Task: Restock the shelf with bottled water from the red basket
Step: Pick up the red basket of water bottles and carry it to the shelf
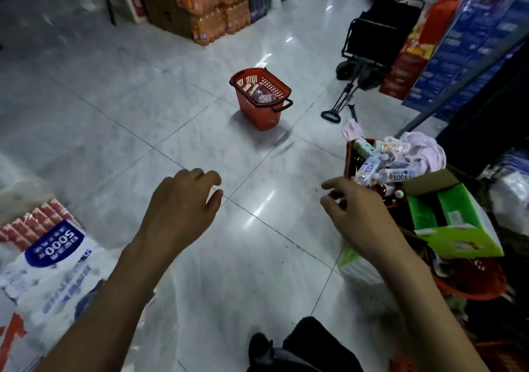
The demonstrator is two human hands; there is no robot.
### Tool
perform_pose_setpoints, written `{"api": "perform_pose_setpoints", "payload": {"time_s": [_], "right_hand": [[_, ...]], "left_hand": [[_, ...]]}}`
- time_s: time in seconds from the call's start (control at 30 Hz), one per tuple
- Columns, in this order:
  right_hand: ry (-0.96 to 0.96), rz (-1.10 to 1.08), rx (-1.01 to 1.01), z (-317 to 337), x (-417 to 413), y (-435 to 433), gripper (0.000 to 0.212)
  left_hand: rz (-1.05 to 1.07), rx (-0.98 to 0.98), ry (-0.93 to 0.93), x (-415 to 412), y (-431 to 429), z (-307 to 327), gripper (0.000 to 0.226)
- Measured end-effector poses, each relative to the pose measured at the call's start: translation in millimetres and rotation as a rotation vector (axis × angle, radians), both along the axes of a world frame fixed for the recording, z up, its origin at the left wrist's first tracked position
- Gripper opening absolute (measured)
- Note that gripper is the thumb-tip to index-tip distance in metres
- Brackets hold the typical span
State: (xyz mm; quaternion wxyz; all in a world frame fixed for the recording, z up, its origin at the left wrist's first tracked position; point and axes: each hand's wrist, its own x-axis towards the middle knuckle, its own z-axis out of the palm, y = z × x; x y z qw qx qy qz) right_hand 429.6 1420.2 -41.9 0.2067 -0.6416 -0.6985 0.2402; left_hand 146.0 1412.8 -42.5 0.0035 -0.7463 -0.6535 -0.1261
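Both hands reach out over the tiled floor (pixel 114 119), the left hand (pixel 183 202) and right hand (pixel 353 211) empty, fingers loosely curled. Beside the right hand, soda bottles (pixel 369 168) fill a crowded bin. The red basket (pixel 257 113) stands well ahead on the floor, packaged bottles (pixel 262 96) inside.

Red basket (pixel 259 113) stands upright on the tiled floor (pixel 171 131), blurred bottles (pixel 264 96) lying inside

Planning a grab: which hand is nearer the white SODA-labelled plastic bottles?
Right. The right hand is beside the SODA-labelled bottles; the left hand hangs far to their left.
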Motion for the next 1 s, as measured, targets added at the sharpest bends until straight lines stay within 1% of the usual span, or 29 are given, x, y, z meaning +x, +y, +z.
{"api": "perform_pose_setpoints", "payload": {"time_s": [0.03,0.1,0.13,0.3,0.4,0.57,0.77,1.0], "right_hand": [[0.004,-0.015,0.004,-2,0,18,0.019],[0.004,-0.04,0.011,-8,-3,56,0.013],[0.006,-0.044,0.015,-11,-4,77,0.014],[0.051,-0.042,0.023,-19,-7,194,0.023],[0.077,-0.033,0.022,-17,-12,271,0.034],[0.1,-0.012,-0.003,-6,-45,391,0.042],[0.08,0.042,-0.009,-11,-103,514,0.041],[0.024,0.127,-0.008,-42,-186,665,0.039]], "left_hand": [[-0.009,-0.001,0.004,3,20,-1,0.009],[-0.03,-0.004,0.035,6,63,-6,0.017],[-0.04,0.004,0.053,5,85,-9,0.021],[-0.043,0.065,0.11,6,198,-11,0.032],[-0.01,0.028,0.148,4,262,0,0.042],[0.103,0.005,0.096,-20,358,13,0.056],[0.28,-0.002,0.041,-62,458,-5,0.051],[0.36,-0.021,-0.066,-134,606,-43,0.047]]}}
